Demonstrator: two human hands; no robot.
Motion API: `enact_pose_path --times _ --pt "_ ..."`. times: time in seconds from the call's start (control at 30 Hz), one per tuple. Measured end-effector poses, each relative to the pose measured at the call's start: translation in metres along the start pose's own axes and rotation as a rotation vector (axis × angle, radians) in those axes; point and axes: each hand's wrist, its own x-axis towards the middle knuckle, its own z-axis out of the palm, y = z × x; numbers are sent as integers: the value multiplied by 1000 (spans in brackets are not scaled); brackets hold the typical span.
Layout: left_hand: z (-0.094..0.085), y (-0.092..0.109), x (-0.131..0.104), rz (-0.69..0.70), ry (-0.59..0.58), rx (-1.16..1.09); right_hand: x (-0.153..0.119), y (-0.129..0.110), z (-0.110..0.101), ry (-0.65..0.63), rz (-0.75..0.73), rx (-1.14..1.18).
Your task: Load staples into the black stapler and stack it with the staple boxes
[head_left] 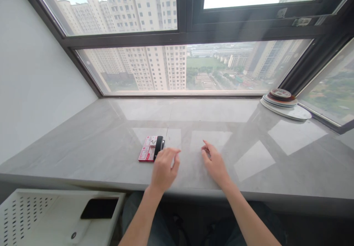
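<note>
My left hand (165, 167) hovers over the grey stone-look counter (83, 143), its fingers loosely bent and the thumb apart, with nothing visible in it. Just beyond its knuckles lies a black stapler (158, 144), its near end partly hidden by the hand. Beside the stapler on the left are small red-and-white boxes (146, 154) with printed labels, set close together. My right hand (214, 162) is at the counter to the right, index finger extended and the others half curled. It appears to hold nothing, and a gap separates the two hands.
At the back right corner sits a stack of round plates or mats (282, 100) by the window frame (182, 38). Below the counter on the left is a white perforated tray (55, 235) with a dark, flat phone-like object (100, 208). A white wall (35, 73) bounds the left.
</note>
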Motion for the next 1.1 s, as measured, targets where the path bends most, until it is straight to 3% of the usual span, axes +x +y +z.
enact_pose_path --times 0.03,0.1,0.17,0.27,1.1 --pt "13 14 0 52 -108 -10 -4 10 -14 -2 -33 -113" --pt "38 33 1 88 -206 14 -15 24 -32 -52 -88 -338" --pt "57 41 0 67 -223 61 -26 30 -37 -109 -118 -532" --pt "71 39 -4 43 -232 93 -40 29 -32 -137 -131 -703" --pt "69 42 -8 59 -259 248 -44 17 -31 -154 -91 -803"
